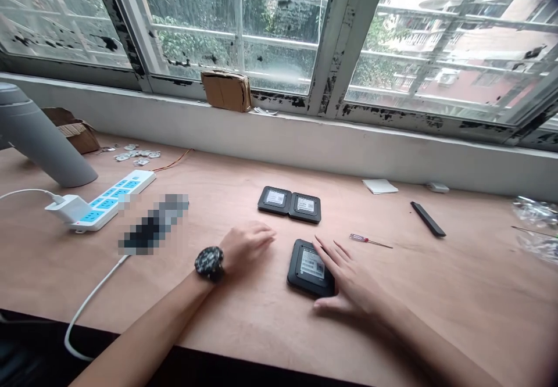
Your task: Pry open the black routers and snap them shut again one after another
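Observation:
My right hand point(349, 279) rests at the right side of a flat black square case with a white label point(311, 264). Its fingers are spread, some lying over the case's right edge, and the thumb is on the table by the near corner. To the left, my left hand point(248, 243) lies on the table with fingers stretched out and nothing visible in it; a dark watch point(209, 263) is on that wrist. Beyond both hands, two similar black labelled cases sit side by side, a left one point(274, 199) and a right one point(305, 207).
A small screwdriver point(370, 240) and a black bar point(428, 219) lie to the right. At left are a white power strip point(126, 195) with a charger point(70, 208), a blurred-out object point(154, 224) and a grey cylinder point(47, 137). A cardboard box point(225, 90) stands on the sill.

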Tool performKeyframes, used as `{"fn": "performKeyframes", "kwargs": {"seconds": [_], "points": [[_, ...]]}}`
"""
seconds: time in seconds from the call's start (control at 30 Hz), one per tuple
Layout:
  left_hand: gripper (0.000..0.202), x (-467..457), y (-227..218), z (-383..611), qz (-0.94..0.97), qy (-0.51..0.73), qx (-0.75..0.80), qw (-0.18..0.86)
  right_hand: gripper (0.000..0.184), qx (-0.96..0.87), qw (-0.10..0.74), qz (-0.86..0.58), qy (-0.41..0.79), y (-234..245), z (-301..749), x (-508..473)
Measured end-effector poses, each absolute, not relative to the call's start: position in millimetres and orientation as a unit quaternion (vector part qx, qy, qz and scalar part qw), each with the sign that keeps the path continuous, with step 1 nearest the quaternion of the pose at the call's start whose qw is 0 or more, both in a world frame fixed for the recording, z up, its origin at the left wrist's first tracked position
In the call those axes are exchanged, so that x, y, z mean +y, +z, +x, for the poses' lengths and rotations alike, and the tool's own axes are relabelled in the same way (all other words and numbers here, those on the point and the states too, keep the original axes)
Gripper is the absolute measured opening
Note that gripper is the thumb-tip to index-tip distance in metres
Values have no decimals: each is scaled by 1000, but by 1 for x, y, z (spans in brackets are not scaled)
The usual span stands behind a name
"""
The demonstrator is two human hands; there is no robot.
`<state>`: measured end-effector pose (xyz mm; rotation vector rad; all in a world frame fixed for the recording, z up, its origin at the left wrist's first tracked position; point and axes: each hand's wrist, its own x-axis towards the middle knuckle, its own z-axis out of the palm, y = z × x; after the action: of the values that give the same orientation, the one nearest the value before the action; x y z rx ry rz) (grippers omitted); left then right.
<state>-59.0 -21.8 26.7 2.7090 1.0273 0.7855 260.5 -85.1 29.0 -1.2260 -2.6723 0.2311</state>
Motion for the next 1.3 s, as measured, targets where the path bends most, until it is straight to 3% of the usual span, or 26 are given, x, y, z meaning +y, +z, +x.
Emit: {"fn": "performKeyframes", "kwargs": {"seconds": [0.13,0.43,0.67,0.8,0.97,1.1,1.2,1.3], "points": [[26,-63,17,-38,948,271,162,-34,122,-894,116,-426,69,12,280,-93],[34,-89,4,-23,950,244,161,-106,99,-900,86,-408,125,15,274,-94],[40,-96,-2,-20,947,240,199,-78,93,-907,80,-397,116,19,271,-96],[38,-93,-1,-24,946,248,204,-48,99,-916,91,-378,99,21,276,-93],[31,-78,11,-30,927,245,285,7,45,-878,199,-435,17,21,311,-65],[62,-63,19,-27,930,204,300,54,39,-798,218,-559,-62,13,344,-41],[63,-49,23,-18,940,183,273,87,40,-790,215,-571,-55,8,356,-33],[58,-35,27,-8,946,181,242,117,40,-776,278,-566,-19,12,354,-33]]}}
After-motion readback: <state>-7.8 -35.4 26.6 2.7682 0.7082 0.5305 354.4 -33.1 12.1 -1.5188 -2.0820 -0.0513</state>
